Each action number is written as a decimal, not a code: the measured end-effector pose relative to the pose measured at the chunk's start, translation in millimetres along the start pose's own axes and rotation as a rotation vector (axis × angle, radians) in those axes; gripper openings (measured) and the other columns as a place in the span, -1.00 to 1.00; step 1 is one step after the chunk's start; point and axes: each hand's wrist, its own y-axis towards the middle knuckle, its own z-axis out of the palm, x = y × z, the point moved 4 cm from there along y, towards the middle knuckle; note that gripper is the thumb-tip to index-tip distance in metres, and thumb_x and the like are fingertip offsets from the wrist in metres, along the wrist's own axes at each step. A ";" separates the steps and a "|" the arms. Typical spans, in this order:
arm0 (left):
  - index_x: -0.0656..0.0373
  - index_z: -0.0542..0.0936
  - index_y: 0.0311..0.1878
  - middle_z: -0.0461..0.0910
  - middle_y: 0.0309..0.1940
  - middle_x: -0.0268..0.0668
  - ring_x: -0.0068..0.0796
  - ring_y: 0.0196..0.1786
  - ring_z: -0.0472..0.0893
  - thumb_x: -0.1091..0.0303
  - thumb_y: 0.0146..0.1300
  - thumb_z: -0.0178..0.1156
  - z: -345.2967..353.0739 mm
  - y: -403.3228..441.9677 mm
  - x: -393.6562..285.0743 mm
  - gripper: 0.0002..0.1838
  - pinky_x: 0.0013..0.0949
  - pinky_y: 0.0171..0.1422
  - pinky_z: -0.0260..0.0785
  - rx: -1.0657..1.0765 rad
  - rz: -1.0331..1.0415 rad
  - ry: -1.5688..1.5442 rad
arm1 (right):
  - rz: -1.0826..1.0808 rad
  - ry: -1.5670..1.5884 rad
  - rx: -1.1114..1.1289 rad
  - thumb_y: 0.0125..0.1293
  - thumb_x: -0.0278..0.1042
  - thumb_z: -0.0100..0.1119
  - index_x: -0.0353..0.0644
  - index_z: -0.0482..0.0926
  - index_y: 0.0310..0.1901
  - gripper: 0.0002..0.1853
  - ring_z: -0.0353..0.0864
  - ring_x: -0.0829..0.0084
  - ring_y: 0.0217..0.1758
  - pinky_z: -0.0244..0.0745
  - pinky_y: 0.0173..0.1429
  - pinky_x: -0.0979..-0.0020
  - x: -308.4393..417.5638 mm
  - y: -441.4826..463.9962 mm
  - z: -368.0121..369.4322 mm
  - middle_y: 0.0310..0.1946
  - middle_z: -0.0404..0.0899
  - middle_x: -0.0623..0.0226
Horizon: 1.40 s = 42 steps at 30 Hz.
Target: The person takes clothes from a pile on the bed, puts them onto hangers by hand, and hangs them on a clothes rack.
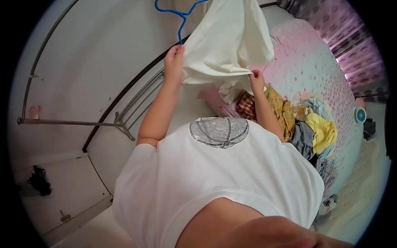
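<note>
My left hand (174,56) is closed around the hook end of a blue hanger (182,15), beside the upper left edge of a cream garment (223,41). The hanger's arms rise above the hand to the top of the view. On the right, my right hand (257,78) pinches the garment's lower edge. The cloth is stretched between the two hands and hangs in folds.
A metal rack (70,122) stands at the left by the wall. Piled clothes, with a yellow one (322,131) among them, lie on a pink-dotted bed (306,53). A small fan (360,115) and patterned curtains (347,37) are at the right.
</note>
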 end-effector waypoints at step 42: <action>0.15 0.30 -0.09 0.39 -0.38 -0.41 -0.68 -0.37 0.39 0.39 0.05 0.26 61.1 267.8 -58.4 -0.60 -0.54 -0.29 0.31 0.199 0.293 0.461 | -0.700 0.318 0.480 0.27 -0.40 -0.09 -0.30 0.38 -0.15 -0.82 0.26 0.57 -0.40 0.22 -0.28 0.51 348.9 120.5 160.3 -0.46 0.31 0.41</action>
